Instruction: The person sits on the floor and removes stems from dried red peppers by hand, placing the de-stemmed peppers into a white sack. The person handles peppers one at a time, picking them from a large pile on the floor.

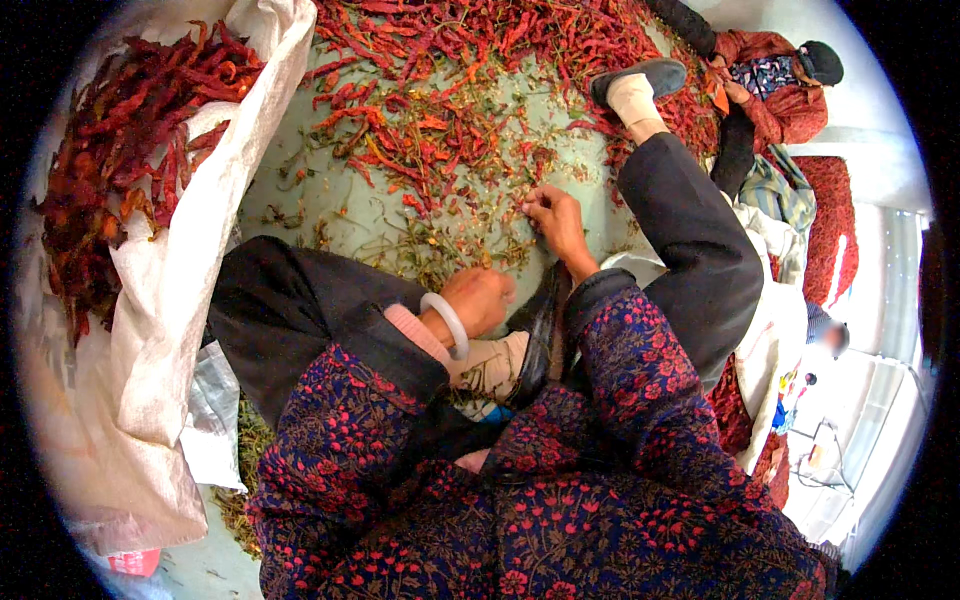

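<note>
My left hand point(474, 298), wearing a pale bangle, hangs low between my legs with its back upward. Its fingers are curled and blurred, so what they may hold is hidden. Farther forward, my right hand point(558, 223) has its thumb and fingertips drawn together above the floor; any small thing between them is too small to tell. Before both hands lie loose dried red chili peppers point(442, 142), mixed with seeds and broken bits. Dry green-brown stems point(420, 251) are scattered on the pale floor sheet point(289, 199) closest to my left hand.
A white woven sack point(232, 161) holding dark red chilies point(150, 112) stands open at my left. A large chili heap point(480, 26) spreads ahead. Another person point(787, 94) sits at the upper right, holding a reddish thing. More filled sacks point(769, 315) are at my right.
</note>
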A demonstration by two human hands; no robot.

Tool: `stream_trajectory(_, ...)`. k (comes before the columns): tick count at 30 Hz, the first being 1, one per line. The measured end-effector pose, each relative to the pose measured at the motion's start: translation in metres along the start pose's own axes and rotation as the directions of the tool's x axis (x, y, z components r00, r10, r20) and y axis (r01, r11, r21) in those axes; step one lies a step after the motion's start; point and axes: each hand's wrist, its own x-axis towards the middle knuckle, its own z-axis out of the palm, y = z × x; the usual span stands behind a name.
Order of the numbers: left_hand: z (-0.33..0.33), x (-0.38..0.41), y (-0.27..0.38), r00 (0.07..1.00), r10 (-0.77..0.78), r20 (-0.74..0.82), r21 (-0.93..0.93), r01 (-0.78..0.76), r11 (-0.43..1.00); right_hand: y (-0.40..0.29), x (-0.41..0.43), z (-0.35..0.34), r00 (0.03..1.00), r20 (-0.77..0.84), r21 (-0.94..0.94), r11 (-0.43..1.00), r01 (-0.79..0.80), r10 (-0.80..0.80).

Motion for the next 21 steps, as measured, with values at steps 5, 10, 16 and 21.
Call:
stream_trajectory(5,0.001,0.0,0.001,0.999,0.042,0.022,0.014,-0.042,0.999,-0.005,0.003,-0.006,0.998,0.044,-0.155,0.987,0.041,-0.035)
stream_trajectory(10,0.001,0.001,0.0,0.997,0.065,-0.03,-0.039,-0.066,0.997,-0.017,-0.007,-0.017,0.956,0.167,0.437,0.851,-0.292,0.242)
stream_trajectory(16,-0.005,-0.001,0.005,0.999,0.044,0.011,0.011,-0.044,0.999,-0.033,-0.02,-0.029,0.943,0.176,0.437,0.836,-0.332,0.283)
stream_trajectory(21,-0.006,0.003,0.007,0.973,-0.07,-0.221,-0.051,0.06,0.997,-0.05,-0.035,-0.024,0.895,0.321,0.49,0.755,-0.436,0.309)
